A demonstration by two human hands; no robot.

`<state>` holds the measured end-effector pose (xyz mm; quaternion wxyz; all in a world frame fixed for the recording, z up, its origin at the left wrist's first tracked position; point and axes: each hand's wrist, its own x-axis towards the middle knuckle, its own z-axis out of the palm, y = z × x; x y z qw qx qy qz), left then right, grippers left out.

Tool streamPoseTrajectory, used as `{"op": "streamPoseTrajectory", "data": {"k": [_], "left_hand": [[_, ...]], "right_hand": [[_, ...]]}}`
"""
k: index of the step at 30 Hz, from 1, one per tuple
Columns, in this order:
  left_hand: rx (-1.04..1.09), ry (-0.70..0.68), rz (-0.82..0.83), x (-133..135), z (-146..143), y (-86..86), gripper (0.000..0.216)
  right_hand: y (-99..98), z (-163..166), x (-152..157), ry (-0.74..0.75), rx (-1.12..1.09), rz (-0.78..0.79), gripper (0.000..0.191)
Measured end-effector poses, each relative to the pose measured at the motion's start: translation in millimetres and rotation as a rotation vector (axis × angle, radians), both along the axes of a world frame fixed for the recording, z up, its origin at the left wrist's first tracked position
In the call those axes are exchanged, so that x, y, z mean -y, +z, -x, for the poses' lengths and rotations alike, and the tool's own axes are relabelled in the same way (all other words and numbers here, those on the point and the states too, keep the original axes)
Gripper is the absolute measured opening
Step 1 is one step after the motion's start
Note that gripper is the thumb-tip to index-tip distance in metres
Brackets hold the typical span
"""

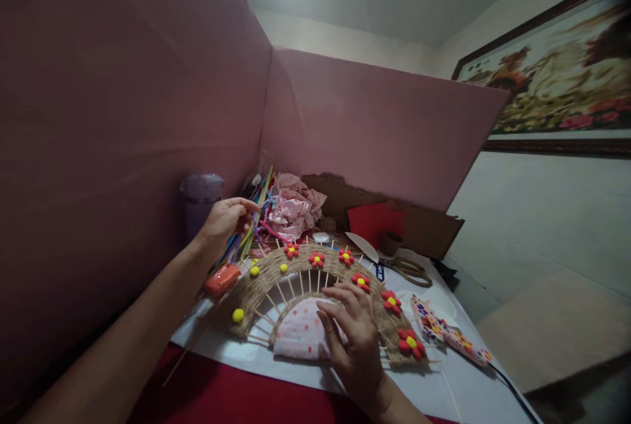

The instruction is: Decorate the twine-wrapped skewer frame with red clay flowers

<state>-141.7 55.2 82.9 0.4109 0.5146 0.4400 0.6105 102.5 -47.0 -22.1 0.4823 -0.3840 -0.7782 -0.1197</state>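
Observation:
A half-round woven fan (266, 286) of twine and thin sticks lies on white paper. Red clay flowers (361, 281) with yellow centres follow its right and top part, and plain yellow balls (238, 315) sit on its left part. A pink spotted cloth (302, 329) covers the inner half circle. My right hand (355, 338) hovers over or rests on this cloth with fingers loosely bent and apart; no object shows in it. Beyond the fan's left side, my left hand (231, 219) pinches at bent coloured pipe cleaners (266, 208); its fingertips are partly hidden.
An orange packet (223, 279) lies left of the fan, before a purple lidded container (201, 200). Crumpled pink cloth (296, 204), red sheet (377, 223) and scissors (411, 271) are behind. A flower-patterned glue gun (451, 335) with a cord lies right. Pink panels (365, 128) stand around.

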Motion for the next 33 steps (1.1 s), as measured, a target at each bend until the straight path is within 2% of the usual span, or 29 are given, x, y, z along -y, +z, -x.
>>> {"op": "streamPoseTrajectory", "data": {"k": [3, 7, 10, 13, 15, 17, 20, 22, 27, 33], "left_hand": [[-0.346, 0.017, 0.042, 5.6, 16.8, -10.2, 0.018], [-0.978, 0.104, 0.031, 19.0, 41.4, -30.9, 0.016], [-1.242, 0.115, 0.144, 31.5, 55.1, -43.4, 0.016], [-1.318, 0.125, 0.233, 39.7, 61.3, -52.2, 0.009], [-1.333, 0.047, 0.256, 41.4, 62.1, -57.0, 0.010], [-1.354, -0.007, 0.269, 40.2, 62.0, -62.3, 0.018], [-1.368, -0.002, 0.292, 35.5, 62.4, -71.5, 0.032], [-1.364, -0.014, 0.296, 32.5, 62.1, -76.5, 0.035], [-1.436, 0.013, 0.291, 31.5, 51.8, -77.4, 0.027], [-1.476, 0.019, 0.188, 27.8, 40.9, -81.6, 0.030]], "right_hand": [[3.4, 0.8, 4.3, 0.081, 0.083, 0.031, 0.018], [7.5, 9.5, 10.7, 0.215, 0.301, 0.119, 0.023], [4.7, 16.4, 10.6, 0.205, 0.366, 0.145, 0.028], [0.1, 18.4, 7.7, 0.177, 0.393, 0.167, 0.023], [-0.8, 18.2, 6.5, 0.164, 0.399, 0.194, 0.021], [0.6, 18.3, 6.5, 0.160, 0.401, 0.217, 0.027], [4.7, 20.2, 7.6, 0.195, 0.437, 0.264, 0.042], [6.9, 21.9, 8.1, 0.209, 0.460, 0.291, 0.046], [9.6, 24.7, 8.1, 0.154, 0.451, 0.299, 0.041], [13.1, 27.7, 9.9, 0.061, 0.474, 0.342, 0.030]]}}
